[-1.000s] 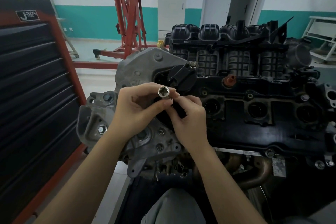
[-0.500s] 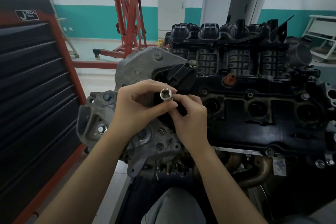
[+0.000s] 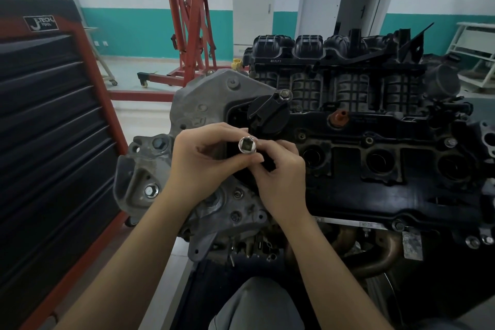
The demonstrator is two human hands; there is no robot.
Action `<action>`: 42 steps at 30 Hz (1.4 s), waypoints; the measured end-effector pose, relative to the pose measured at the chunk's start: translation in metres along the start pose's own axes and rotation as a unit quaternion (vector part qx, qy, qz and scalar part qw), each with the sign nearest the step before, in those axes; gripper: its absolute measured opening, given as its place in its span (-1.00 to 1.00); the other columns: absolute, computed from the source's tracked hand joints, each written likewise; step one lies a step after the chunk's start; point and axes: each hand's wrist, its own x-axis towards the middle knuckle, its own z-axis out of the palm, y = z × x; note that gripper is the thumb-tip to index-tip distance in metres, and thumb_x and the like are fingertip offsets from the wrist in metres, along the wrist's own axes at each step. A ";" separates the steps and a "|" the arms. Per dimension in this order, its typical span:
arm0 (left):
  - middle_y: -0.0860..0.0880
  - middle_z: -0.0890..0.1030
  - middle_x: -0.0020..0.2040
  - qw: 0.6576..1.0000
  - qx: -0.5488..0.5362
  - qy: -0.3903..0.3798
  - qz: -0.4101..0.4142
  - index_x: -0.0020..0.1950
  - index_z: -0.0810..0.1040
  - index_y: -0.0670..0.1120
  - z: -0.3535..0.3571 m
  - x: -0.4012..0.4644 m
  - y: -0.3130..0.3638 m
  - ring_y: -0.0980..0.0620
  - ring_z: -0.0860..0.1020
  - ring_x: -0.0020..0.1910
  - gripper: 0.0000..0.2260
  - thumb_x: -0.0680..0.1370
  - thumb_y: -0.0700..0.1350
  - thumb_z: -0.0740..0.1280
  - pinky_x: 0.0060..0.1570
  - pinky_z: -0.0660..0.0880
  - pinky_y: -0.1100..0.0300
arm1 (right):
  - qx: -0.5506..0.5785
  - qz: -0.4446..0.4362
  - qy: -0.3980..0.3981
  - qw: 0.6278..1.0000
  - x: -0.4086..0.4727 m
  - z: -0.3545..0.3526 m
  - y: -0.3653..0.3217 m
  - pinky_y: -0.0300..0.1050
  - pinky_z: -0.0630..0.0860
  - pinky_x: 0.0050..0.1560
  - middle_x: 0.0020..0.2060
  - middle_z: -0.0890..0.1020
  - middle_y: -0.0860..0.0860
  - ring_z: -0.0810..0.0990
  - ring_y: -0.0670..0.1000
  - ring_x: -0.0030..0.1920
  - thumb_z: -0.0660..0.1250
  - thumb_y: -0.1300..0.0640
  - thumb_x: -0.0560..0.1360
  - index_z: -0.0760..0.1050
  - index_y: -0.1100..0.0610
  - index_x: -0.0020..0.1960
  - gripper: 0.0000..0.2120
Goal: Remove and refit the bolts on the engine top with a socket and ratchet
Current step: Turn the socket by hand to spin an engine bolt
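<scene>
Both hands meet over the front end of the valve cover [image 3: 375,187]. Left hand [image 3: 203,161] has fingers and thumb curled round a chrome socket [image 3: 247,145], square drive end facing up at the camera. Right hand [image 3: 278,171] pinches at the socket's lower end; whether a bolt sits in there is hidden by the fingers.

No ratchet in view, so my read: socket is being worked by hand, either seating on a bolt or freeing one.

To do it well:
- keep the socket axis straight, no tilt, so threads don't cross
- fingertip turns only until it runs free (ratchet after)
- hold a fingertip under the open end so nothing drops

Room:
- oil filler cap [image 3: 267,115] just behind the hands, its bracket bolt [image 3: 284,94] above
- open plug wells [image 3: 377,161] to the right, a dropped bolt could fall in
- tool cabinet [image 3: 53,142] close on the left, limits elbow swing
- engine hoist [image 3: 187,29] well back, no issue
</scene>
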 end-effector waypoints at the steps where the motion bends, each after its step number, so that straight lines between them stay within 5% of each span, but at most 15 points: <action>1: -0.14 0.67 -0.13 1.000 -0.008 0.006 -0.007 -0.02 0.61 -0.26 0.000 0.000 0.000 -0.02 0.66 -0.10 -0.78 0.35 -0.31 0.48 0.07 0.56 0.10 | 0.000 -0.002 0.001 1.000 0.000 0.000 0.000 0.07 0.52 0.05 -0.14 0.70 0.01 0.44 -0.33 -0.08 0.42 0.18 0.42 0.65 0.22 -0.01 -0.83; 5: 0.08 0.69 -0.06 0.997 -0.069 -0.020 -0.036 0.10 0.57 -0.22 -0.002 0.000 0.001 0.08 0.66 -0.03 -0.75 0.43 -0.33 0.39 0.01 0.53 0.28 | 0.001 -0.013 -0.003 1.000 0.000 0.000 0.000 0.03 0.52 0.00 -0.17 0.70 0.04 0.41 -0.32 -0.09 0.38 0.22 0.46 0.63 0.23 0.08 -0.79; 12: -0.14 0.68 -0.14 1.000 0.012 0.014 0.000 -0.07 0.63 -0.30 0.000 0.000 0.000 -0.01 0.67 -0.09 -0.81 0.34 -0.34 0.50 0.08 0.55 0.13 | 0.010 0.012 0.006 1.000 -0.001 0.001 0.000 0.09 0.52 0.04 -0.13 0.70 0.00 0.45 -0.32 -0.05 0.40 0.20 0.43 0.65 0.22 0.01 -0.82; 15: -0.01 0.70 -0.10 0.998 -0.048 0.003 -0.036 0.04 0.60 -0.24 -0.001 -0.001 0.002 0.04 0.67 -0.05 -0.78 0.41 -0.33 0.42 0.02 0.54 0.25 | 0.015 -0.002 -0.008 1.000 0.000 0.000 0.000 0.02 0.49 0.08 -0.14 0.70 0.00 0.45 -0.39 -0.08 0.39 0.20 0.46 0.64 0.21 0.07 -0.80; 18: -0.11 0.70 -0.06 0.995 -0.083 -0.030 -0.049 0.11 0.57 -0.24 -0.002 0.000 0.002 -0.02 0.66 0.00 -0.75 0.44 -0.35 0.39 0.03 0.55 0.22 | 0.013 -0.012 -0.004 1.000 -0.001 -0.001 0.001 0.04 0.52 0.02 -0.17 0.70 0.03 0.44 -0.40 -0.06 0.39 0.24 0.45 0.64 0.24 0.04 -0.81; 22: -0.16 0.66 -0.11 1.000 -0.029 -0.005 -0.012 -0.02 0.60 -0.28 -0.001 0.001 0.000 -0.02 0.66 -0.07 -0.77 0.35 -0.36 0.48 0.09 0.54 0.14 | 0.014 0.018 0.008 1.000 -0.001 0.000 -0.001 0.10 0.53 0.02 -0.15 0.70 -0.01 0.50 -0.14 -0.03 0.41 0.21 0.42 0.65 0.21 -0.02 -0.84; 27: -0.02 0.70 -0.08 0.994 -0.088 -0.007 -0.057 0.06 0.60 -0.21 -0.004 -0.001 0.000 0.01 0.66 -0.06 -0.77 0.41 -0.32 0.43 0.01 0.55 0.22 | 0.019 -0.002 0.005 1.000 0.000 0.000 -0.002 0.01 0.51 0.05 -0.11 0.70 0.01 0.44 -0.41 -0.04 0.41 0.21 0.44 0.63 0.20 0.09 -0.77; 29: 0.04 0.69 -0.04 0.993 -0.099 -0.037 -0.060 0.11 0.57 -0.24 -0.004 0.000 0.001 0.04 0.66 -0.02 -0.74 0.42 -0.35 0.39 0.01 0.54 0.25 | 0.011 0.000 0.000 1.000 -0.001 0.000 0.000 0.04 0.53 0.00 -0.14 0.70 0.03 0.43 -0.33 -0.07 0.39 0.23 0.44 0.63 0.21 0.09 -0.77; 34: -0.16 0.66 -0.12 0.999 -0.020 -0.025 -0.011 -0.01 0.60 -0.24 -0.002 0.002 0.000 -0.06 0.65 -0.08 -0.74 0.33 -0.32 0.50 0.11 0.54 0.09 | -0.006 0.026 -0.009 1.000 -0.002 0.000 0.001 0.08 0.53 0.00 -0.18 0.70 0.02 0.56 0.03 -0.03 0.41 0.19 0.43 0.65 0.23 -0.05 -0.86; 42: -0.14 0.68 -0.09 0.995 -0.078 -0.031 -0.053 0.03 0.60 -0.23 -0.003 0.000 0.002 -0.08 0.67 -0.03 -0.76 0.37 -0.34 0.45 0.08 0.56 0.09 | 0.006 -0.007 -0.012 1.000 -0.001 -0.001 0.002 -0.01 0.50 0.02 -0.16 0.70 0.02 0.42 -0.44 -0.05 0.40 0.25 0.44 0.64 0.23 0.01 -0.84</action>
